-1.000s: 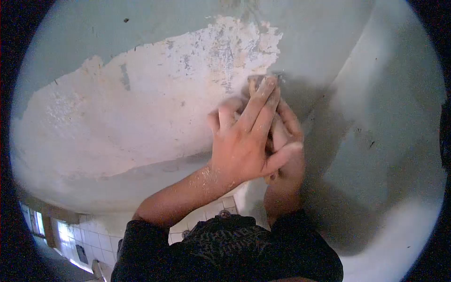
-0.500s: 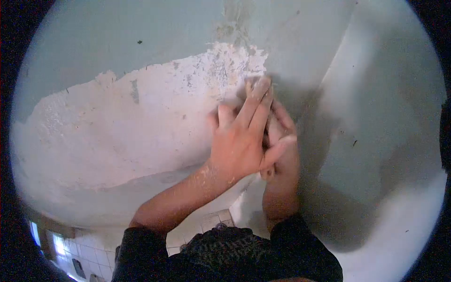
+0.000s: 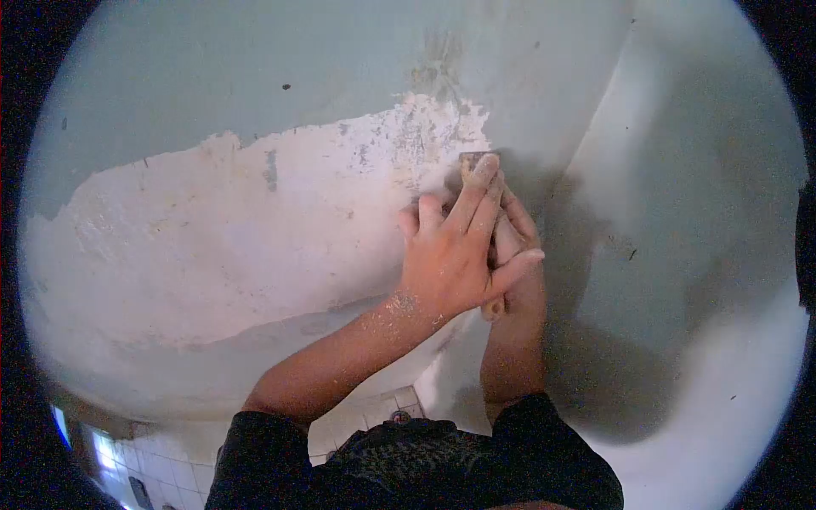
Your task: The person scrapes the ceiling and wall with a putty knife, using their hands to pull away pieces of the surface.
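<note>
My right hand [image 3: 515,231] is wrapped around a scraper, partly hidden under my left hand. Its short blade [image 3: 467,157] lies against the wall, and the handle's end [image 3: 492,311] sticks out below my palm. My left hand [image 3: 450,246] lies over it, index and middle fingers stretched out and pressing near the blade, thumb spread to the right. Pale dust coats those fingertips, and flakes cling to the left wrist. Beside the blade, the pale bare patch [image 3: 212,246] meets the grey-green paint [image 3: 357,51] along a ragged edge.
A wall corner line [image 3: 599,115] runs down on the right, with shadow across the adjoining wall [image 3: 646,263]. White tiles [image 3: 161,463] and a bright window [image 3: 104,446] show at lower left. My dark shirt [image 3: 408,463] fills the bottom.
The hands and the wall's marks appear slightly lower and further right in view. More of the blade shows beside my left fingertips. The right hand keeps its hold on the scraper.
</note>
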The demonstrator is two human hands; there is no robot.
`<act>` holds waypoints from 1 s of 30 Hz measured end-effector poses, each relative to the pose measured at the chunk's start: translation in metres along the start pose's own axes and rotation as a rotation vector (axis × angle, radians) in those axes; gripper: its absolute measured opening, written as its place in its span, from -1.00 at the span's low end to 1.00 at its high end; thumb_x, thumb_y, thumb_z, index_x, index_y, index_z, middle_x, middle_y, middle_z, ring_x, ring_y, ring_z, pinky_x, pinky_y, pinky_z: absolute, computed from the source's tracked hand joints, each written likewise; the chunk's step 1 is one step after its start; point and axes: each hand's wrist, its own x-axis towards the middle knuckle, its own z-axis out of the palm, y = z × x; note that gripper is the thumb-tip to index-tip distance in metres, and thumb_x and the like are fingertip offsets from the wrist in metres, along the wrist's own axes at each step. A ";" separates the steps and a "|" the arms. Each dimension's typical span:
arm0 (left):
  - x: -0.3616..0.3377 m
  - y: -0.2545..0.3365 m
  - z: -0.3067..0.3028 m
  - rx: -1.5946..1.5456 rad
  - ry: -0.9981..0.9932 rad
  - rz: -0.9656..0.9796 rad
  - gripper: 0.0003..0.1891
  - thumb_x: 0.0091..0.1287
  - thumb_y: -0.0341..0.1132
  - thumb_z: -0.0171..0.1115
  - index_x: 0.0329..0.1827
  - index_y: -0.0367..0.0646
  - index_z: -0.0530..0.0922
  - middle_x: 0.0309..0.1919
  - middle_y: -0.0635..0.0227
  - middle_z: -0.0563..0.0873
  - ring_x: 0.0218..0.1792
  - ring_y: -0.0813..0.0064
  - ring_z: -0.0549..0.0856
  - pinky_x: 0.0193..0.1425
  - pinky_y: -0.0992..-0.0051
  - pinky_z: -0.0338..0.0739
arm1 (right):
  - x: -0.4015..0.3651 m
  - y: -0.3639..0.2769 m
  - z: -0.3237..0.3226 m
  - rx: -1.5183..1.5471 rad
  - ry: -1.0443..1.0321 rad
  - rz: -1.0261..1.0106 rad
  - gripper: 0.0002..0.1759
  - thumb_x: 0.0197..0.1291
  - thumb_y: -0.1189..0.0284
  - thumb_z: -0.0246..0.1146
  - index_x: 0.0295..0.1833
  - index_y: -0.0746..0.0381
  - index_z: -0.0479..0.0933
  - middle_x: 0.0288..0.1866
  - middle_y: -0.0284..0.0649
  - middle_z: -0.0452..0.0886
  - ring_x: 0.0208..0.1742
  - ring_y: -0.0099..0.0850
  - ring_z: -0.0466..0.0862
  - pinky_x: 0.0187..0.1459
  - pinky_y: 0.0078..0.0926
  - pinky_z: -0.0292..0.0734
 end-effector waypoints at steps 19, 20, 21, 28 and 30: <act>0.000 0.007 -0.013 -0.032 0.110 0.047 -0.19 0.11 0.31 0.11 0.25 -0.19 0.41 0.38 0.36 0.32 -0.17 0.13 0.44 -0.04 0.13 0.32 | -0.012 -0.016 0.011 0.024 0.095 0.064 -0.52 0.41 0.20 -0.04 0.35 0.15 0.24 0.06 -0.23 0.51 -0.29 -0.52 0.49 -0.36 -0.59 0.42; 0.001 0.010 -0.011 -0.015 0.115 0.043 -0.19 0.11 0.31 0.11 0.25 -0.19 0.41 0.38 0.35 0.32 -0.16 0.12 0.44 -0.03 0.14 0.32 | -0.013 -0.016 0.007 0.029 0.104 0.070 -0.52 0.41 0.20 -0.04 0.35 0.15 0.24 0.06 -0.23 0.51 -0.29 -0.52 0.49 -0.36 -0.59 0.42; -0.003 0.012 -0.009 -0.017 0.113 0.044 -0.19 0.11 0.31 0.11 0.25 -0.19 0.41 0.38 0.35 0.32 -0.16 0.12 0.44 -0.03 0.14 0.32 | -0.007 -0.017 0.010 0.032 0.109 0.070 -0.52 0.41 0.19 -0.04 0.35 0.15 0.24 0.06 -0.23 0.51 -0.30 -0.52 0.49 -0.37 -0.59 0.42; -0.004 0.014 -0.005 -0.034 0.122 0.051 -0.21 0.11 0.29 0.13 0.23 -0.18 0.42 0.35 0.33 0.35 -0.14 0.12 0.44 -0.03 0.16 0.30 | -0.026 -0.004 0.011 0.084 0.144 0.092 -0.52 0.41 0.19 -0.05 0.35 0.15 0.24 0.06 -0.23 0.51 -0.31 -0.53 0.49 -0.38 -0.60 0.42; -0.005 0.017 -0.003 -0.027 0.109 0.041 -0.21 0.12 0.29 0.13 0.23 -0.18 0.43 0.35 0.33 0.36 -0.14 0.12 0.44 -0.03 0.17 0.30 | -0.034 -0.001 0.011 0.096 0.150 0.097 -0.52 0.42 0.19 -0.05 0.35 0.15 0.24 0.06 -0.23 0.51 -0.32 -0.53 0.49 -0.39 -0.60 0.42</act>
